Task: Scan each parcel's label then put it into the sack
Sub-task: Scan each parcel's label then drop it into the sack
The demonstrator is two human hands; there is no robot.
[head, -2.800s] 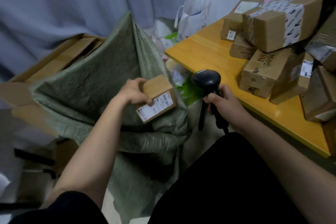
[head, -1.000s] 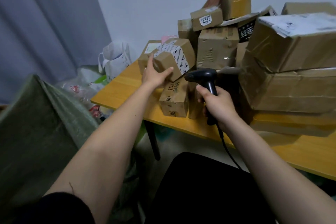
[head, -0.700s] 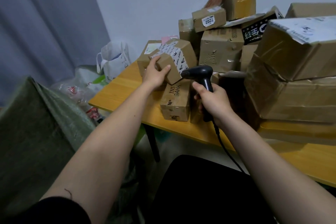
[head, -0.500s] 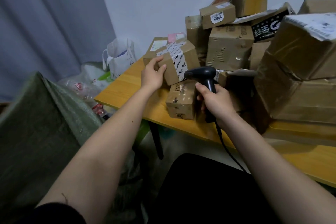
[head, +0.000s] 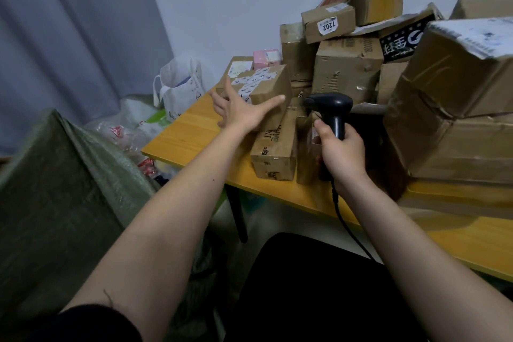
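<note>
A small cardboard parcel with white printed tape (head: pixel 268 82) sits atop another parcel at the left end of the pile on the yellow table (head: pixel 188 133). My left hand (head: pixel 241 112) lies spread against its front face, fingers wide apart and not closed around it. My right hand (head: pixel 340 154) grips the handle of the black barcode scanner (head: pixel 330 104), which is held just right of that parcel with its head pointing left. The green woven sack (head: pixel 63 189) stands open at the lower left, beside my left arm.
A long parcel (head: pixel 274 153) lies under the taped one. Several stacked cardboard boxes (head: pixel 347 72) fill the table to the right, including a big one (head: pixel 458 72). A white carrier bag (head: pixel 180 89) and plastic bags sit beyond the table's left end.
The small labelled parcel from 2.8 s ago has left my left hand. That hand reached to the taped parcel and gripped it; now its fingers have spread wide on the front face.
</note>
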